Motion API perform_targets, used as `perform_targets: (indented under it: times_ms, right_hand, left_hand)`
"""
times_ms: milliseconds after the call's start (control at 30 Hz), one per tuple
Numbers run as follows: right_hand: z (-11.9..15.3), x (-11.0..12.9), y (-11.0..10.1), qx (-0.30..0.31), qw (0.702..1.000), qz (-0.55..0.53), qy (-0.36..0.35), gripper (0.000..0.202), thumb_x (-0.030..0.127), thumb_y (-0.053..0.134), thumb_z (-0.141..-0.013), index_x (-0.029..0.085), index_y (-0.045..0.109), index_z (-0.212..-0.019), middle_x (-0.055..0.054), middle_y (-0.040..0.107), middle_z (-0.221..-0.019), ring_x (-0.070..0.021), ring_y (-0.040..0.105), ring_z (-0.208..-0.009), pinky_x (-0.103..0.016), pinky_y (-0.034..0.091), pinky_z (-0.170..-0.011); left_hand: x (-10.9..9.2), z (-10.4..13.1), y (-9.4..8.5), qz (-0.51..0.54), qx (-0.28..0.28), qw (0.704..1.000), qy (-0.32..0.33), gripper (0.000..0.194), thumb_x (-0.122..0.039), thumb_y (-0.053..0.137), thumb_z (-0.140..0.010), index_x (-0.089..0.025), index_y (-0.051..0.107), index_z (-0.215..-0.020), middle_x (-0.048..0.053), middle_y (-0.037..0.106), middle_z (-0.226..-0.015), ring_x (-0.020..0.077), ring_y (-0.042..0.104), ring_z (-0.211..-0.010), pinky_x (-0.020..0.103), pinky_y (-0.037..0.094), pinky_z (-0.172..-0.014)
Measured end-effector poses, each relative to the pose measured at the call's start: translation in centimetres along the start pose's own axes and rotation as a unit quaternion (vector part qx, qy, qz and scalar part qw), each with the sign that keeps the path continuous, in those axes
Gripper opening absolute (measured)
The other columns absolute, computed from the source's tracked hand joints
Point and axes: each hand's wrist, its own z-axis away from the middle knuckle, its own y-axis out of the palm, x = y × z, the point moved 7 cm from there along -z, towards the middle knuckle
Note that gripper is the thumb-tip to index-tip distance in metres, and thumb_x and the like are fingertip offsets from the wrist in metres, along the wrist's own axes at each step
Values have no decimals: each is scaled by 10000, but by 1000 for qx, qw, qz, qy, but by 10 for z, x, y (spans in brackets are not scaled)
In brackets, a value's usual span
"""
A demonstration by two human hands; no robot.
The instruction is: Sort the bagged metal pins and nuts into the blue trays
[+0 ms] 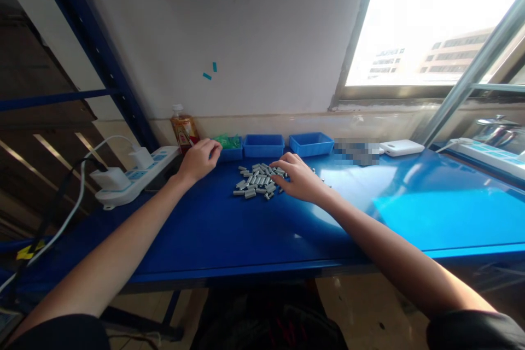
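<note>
A pile of small grey metal cylinders (259, 179) lies on the blue table (246, 235). My right hand (298, 178) reaches over the right side of this pile, its thumb and fingers apart and the fingertips at the pieces. Left of the pile, my left hand (200, 159) is raised with the fingers curled toward the thumb. Whatever it may pinch is too small or hidden to make out. Just beyond that hand, green plastic (227, 142) fills a blue bin (230, 154).
Two more blue bins, a middle one (263, 146) and a right one (311, 144), stand along the wall. A drink bottle (184, 127) and a power strip (139, 178) with plugs and cables are on the left. At the back right lies a white device (402, 147).
</note>
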Motion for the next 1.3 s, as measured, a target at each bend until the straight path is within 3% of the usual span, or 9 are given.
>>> perform_targets:
  times_ms: [133,367,667,833,933,1033,1100,1200,1300]
  right_hand:
    - [-1,-9,1,18,1000,18,-1,306,340,537,-906,168,643,-1135,-111,601,-1002,-276,521,-991,-418,455,-871]
    - [-3,-23,-6,21,999,22,33,307,339,538,-904,161,653,-1125,-109,624,-995,-275,531,-988,-401,455,-854]
    - [-3,-37,-2,43,997,17,59,303,342,504,-923,157,647,-1114,-113,638,-992,-273,539,-985,-397,470,-832]
    - [-3,-41,-2,61,996,9,64,303,352,511,-918,165,638,-1120,-113,643,-997,-268,543,-989,-395,462,-844]
    - [0,-36,-6,145,988,-17,59,279,330,579,-870,188,638,-1103,-88,647,-968,-242,568,-938,-355,461,-805]
    - [12,-30,1,296,952,-47,66,313,306,671,-788,202,633,-1081,-46,645,-902,-191,589,-787,-284,444,-681]
    - [18,-24,8,349,933,-55,66,281,256,675,-771,202,635,-1044,-41,641,-919,-172,583,-752,-255,414,-631]
    - [20,-11,19,350,934,-63,35,109,155,596,-804,184,634,-902,-48,634,-927,-164,573,-784,-243,399,-642]
    - [18,1,22,321,944,-80,4,95,138,526,-847,179,611,-863,-50,632,-887,-166,575,-789,-253,416,-664]
  left_hand:
    - [-30,25,19,56,61,994,73,283,-348,396,-944,-201,638,-956,61,688,-970,224,625,-937,326,467,-864]
    - [-80,31,30,135,130,974,125,275,-356,406,-961,-215,611,-1078,36,689,-1044,198,630,-969,298,465,-865]
    - [-53,29,44,174,116,976,51,285,-342,365,-985,-216,593,-1099,40,699,-1069,197,657,-959,298,490,-827]
    - [-53,28,46,206,125,970,21,279,-328,364,-981,-223,606,-1074,30,700,-1079,201,656,-987,297,478,-852]
    - [-55,29,44,218,132,967,18,280,-329,372,-974,-220,612,-1070,33,697,-1084,205,653,-996,299,473,-864]
    - [-55,29,44,227,137,964,10,285,-336,370,-974,-225,611,-1076,29,700,-1074,204,654,-986,300,475,-853]
    - [-53,29,45,232,138,963,5,285,-341,369,-975,-228,609,-1080,27,699,-1077,203,652,-986,301,476,-850]
    - [-51,29,46,236,142,961,-5,287,-352,366,-977,-233,608,-1077,27,700,-1074,202,656,-971,304,481,-845]
    - [-50,28,46,241,144,960,-9,284,-361,368,-978,-240,607,-1073,26,702,-1075,203,660,-966,308,489,-848]
